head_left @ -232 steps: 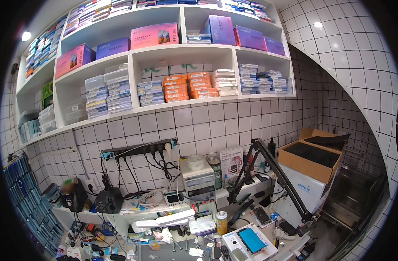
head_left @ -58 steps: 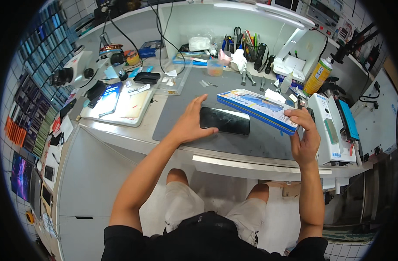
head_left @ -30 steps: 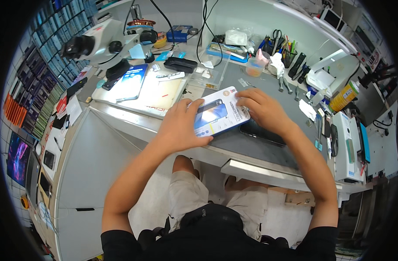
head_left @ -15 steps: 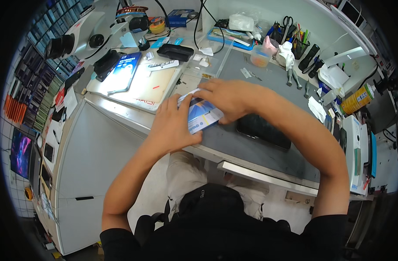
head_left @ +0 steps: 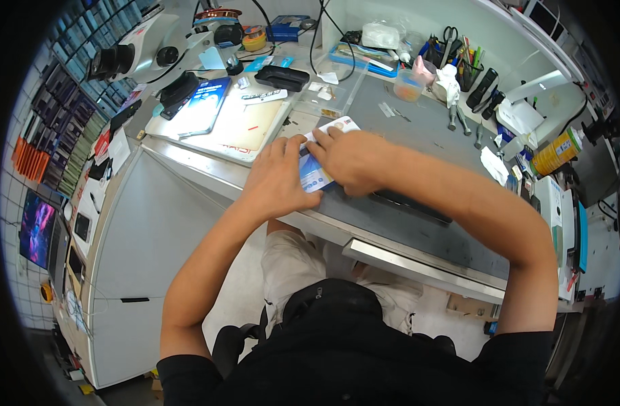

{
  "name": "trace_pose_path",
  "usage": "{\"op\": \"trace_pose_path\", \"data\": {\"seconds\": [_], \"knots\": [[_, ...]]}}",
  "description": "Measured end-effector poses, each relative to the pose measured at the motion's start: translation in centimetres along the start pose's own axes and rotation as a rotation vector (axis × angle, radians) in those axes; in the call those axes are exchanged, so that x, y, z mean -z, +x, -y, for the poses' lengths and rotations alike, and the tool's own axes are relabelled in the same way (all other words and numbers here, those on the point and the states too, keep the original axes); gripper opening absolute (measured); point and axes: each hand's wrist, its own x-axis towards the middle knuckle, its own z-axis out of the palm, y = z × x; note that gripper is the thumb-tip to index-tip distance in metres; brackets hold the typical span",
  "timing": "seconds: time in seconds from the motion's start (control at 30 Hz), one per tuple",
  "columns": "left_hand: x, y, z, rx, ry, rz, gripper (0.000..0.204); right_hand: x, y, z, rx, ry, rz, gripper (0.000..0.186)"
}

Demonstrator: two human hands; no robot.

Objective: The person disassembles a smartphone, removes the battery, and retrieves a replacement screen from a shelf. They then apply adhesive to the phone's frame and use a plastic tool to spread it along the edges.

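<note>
A flat blue-and-white box (head_left: 315, 177) lies at the front edge of the grey bench mat, between my two hands. Along its left side, my left hand (head_left: 276, 174) grips it with the thumb at the near corner and the fingers at the far end. My right hand (head_left: 354, 162) is bent over the box from the right, its fingertips pressing on the upper face near my left fingers. The box's white far end sticks out beyond my fingers; its middle is partly hidden. A dark phone (head_left: 415, 205) lies beside the box, mostly covered by my right forearm.
Left of my hands, a blue-screened phone (head_left: 205, 108) rests on a pale board (head_left: 239, 139), near a black case (head_left: 281, 78). A microscope (head_left: 144, 51) stands behind. Screwdrivers (head_left: 463, 122), a plastic cup (head_left: 409, 86) and a yellow can (head_left: 557, 154) are to the right.
My right hand has shifted over the box, and the box's white far end now shows beyond my fingers. My right forearm covers more of the dark phone. The whole view has shifted slightly.
</note>
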Motion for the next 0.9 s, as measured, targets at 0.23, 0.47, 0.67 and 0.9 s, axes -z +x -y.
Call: {"op": "trace_pose_path", "data": {"seconds": [0.23,0.47,0.67,0.9], "knots": [[-0.6,0.3,0.7,-0.027,-0.012,-0.019,0.086,-1.0,-0.9,1.6,-0.031,-0.026,-0.127,0.071],[0.4,0.6,0.1,0.034,-0.051,0.054,0.085,-2.0,-1.0,2.1,-0.057,-0.123,-0.229,0.061],[4.2,-0.1,-0.2,0.03,-0.051,-0.036,0.086,1.4,-1.7,2.5,-0.017,-0.249,-0.363,0.055],[8.9,-2.1,5.9,0.246,0.123,-0.106,0.088,4.7,3.4,-2.3,-0.078,0.078,-0.667,0.045]]}}
